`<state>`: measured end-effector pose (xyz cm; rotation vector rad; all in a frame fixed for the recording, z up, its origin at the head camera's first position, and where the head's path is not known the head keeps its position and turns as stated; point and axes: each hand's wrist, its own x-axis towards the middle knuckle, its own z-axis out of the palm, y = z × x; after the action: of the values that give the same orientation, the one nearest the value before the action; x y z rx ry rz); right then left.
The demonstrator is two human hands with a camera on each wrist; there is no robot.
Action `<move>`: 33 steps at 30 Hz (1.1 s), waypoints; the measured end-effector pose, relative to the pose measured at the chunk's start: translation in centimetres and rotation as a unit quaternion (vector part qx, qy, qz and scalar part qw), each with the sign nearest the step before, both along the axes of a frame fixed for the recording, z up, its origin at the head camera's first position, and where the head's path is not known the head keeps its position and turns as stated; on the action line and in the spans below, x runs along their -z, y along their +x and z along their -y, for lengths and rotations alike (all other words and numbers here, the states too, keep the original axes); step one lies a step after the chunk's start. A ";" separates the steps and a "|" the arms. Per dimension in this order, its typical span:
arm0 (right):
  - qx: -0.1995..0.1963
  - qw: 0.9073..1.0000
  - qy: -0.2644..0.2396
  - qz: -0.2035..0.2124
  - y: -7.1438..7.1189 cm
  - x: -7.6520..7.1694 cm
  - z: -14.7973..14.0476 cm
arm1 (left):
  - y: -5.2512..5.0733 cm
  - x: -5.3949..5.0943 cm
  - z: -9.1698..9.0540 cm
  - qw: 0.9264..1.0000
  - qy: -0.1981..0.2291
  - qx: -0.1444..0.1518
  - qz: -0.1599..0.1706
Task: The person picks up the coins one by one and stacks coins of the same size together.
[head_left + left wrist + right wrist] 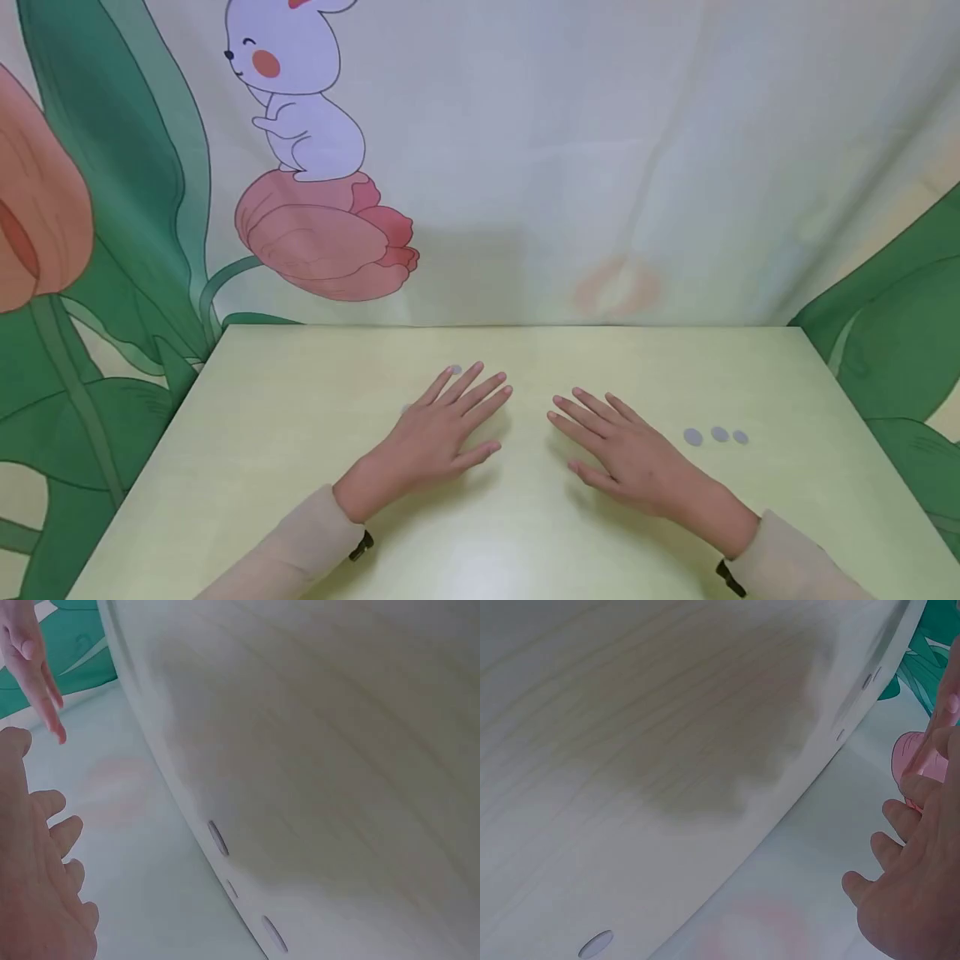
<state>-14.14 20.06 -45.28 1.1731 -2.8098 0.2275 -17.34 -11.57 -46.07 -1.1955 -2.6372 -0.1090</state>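
Observation:
In the head view my left hand hovers over the pale table, palm down with fingers spread, holding nothing. A small grey round disc, like a coin, shows by its little fingertip; a second disc peeks out, mostly hidden behind the hand. Across a gap, my right hand is likewise spread above the tabletop, grasping nothing. Three flat grey discs lie in a rough row to its right. The left wrist view shows several discs on the wood, and the right wrist view has one disc near the bottom.
The light wood-grain table ends at a straight back edge. Behind it hangs a pale cloth printed with a white rabbit, pink tulips and green leaves. A dark clip or strap shows below the left sleeve, another below the right.

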 end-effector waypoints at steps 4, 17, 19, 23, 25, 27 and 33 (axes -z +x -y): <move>-0.003 1.000 0.000 -0.006 -0.2 -0.2 -0.2 | 0.0 -0.3 -0.4 1.000 0.011 0.007 -0.002; -0.022 1.000 0.003 -0.008 -0.4 -0.5 -0.7 | 0.3 -0.7 -1.1 1.000 -0.002 0.006 0.011; -0.025 1.000 0.004 -0.006 -0.3 -0.6 -1.0 | 0.3 -0.8 -1.2 1.000 -0.002 0.007 0.009; -0.020 1.000 0.001 -0.005 -0.1 -0.8 -1.4 | 0.4 -1.2 -1.6 1.000 -0.002 0.008 -0.002; -0.016 1.000 -0.006 -0.006 0.1 -0.8 -1.6 | 0.4 -1.3 -1.7 1.000 -0.002 0.010 -0.005; -0.013 1.000 -0.013 -0.011 0.2 -0.9 -1.8 | 0.5 -1.4 -2.0 1.000 -0.004 0.014 -0.004; 0.005 1.000 -0.012 -0.014 0.6 -1.1 -2.8 | 0.9 -1.7 -2.9 1.000 0.004 0.018 0.019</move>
<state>-13.57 22.85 -44.15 1.1482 -2.7794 0.2419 -16.44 -8.71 -44.34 -1.2505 -2.6458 -0.1506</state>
